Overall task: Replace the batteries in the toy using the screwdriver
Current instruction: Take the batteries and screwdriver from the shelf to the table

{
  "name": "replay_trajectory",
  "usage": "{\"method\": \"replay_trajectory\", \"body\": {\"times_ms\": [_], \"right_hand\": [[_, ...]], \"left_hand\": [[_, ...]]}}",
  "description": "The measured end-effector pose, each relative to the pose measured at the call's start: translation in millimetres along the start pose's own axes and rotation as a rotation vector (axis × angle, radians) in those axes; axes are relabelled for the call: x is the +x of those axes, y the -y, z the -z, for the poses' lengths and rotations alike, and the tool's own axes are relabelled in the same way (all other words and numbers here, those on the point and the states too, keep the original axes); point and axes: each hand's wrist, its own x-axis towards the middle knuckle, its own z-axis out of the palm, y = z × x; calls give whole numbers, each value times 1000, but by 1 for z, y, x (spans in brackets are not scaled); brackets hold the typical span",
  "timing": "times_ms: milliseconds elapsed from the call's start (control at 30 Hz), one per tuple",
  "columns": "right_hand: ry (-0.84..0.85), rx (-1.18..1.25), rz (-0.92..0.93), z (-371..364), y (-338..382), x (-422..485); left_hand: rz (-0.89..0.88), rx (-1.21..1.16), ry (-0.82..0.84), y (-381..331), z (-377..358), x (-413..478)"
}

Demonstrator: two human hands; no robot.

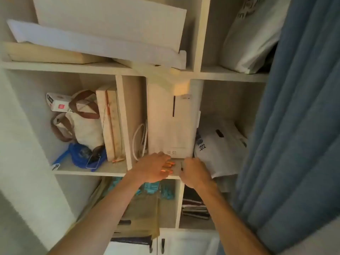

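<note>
No toy or screwdriver can be made out. Both my hands reach into a middle compartment of a pale shelf unit [95, 173]. My left hand [151, 167] lies palm down on the shelf board in front of a tall white box [171, 126]. Its fingers stretch forward, with orange patches [168, 167] between them. I cannot tell whether these are lit fingers or small objects. Just to the right, my right hand [196, 172] has its fingers curled at the box's lower right corner. A tiny dark bit [182, 169] shows at its left edge. Both palms are hidden.
A white plastic bag [220, 144] fills the compartment to the right. Left of the box hangs a white cable [139, 140]. Further left sit a canvas tote [82, 124], blue rope [82, 155] and flat boxes [110, 124]. A blue curtain [294, 126] hangs at right, cupboard doors [184, 243] below.
</note>
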Motion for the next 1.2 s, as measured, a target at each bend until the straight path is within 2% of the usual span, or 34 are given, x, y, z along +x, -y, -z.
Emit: {"method": "replay_trajectory", "body": {"times_ms": [133, 400, 500, 600, 633, 733, 800, 867, 967, 1200], "right_hand": [[34, -29, -47, -17, 1, 16], [-30, -172, 2, -35, 0, 35], [-87, -49, -43, -46, -2, 34], [-149, 160, -110, -60, -6, 27], [-157, 248, -134, -62, -7, 24], [-191, 520, -123, -62, -13, 13], [-215, 705, -95, -56, -15, 5], [-179, 861, -86, -48, -14, -3], [-101, 1017, -19, -37, -7, -9], [180, 1210, 230, -19, 81, -24]], "left_hand": [[-10, 127, 88, 3, -8, 22], [-9, 117, 137, 2, -19, 41], [22, 194, 126, -8, -20, 41], [49, 359, 55, -20, -15, 30], [63, 342, 21, -19, -16, 26], [157, 82, -115, -6, -23, 19], [190, -224, -159, 0, -25, 12], [198, -587, -206, -4, -21, -4], [174, -899, -336, -9, -4, -41], [273, -984, -589, 10, 44, -150]]}}
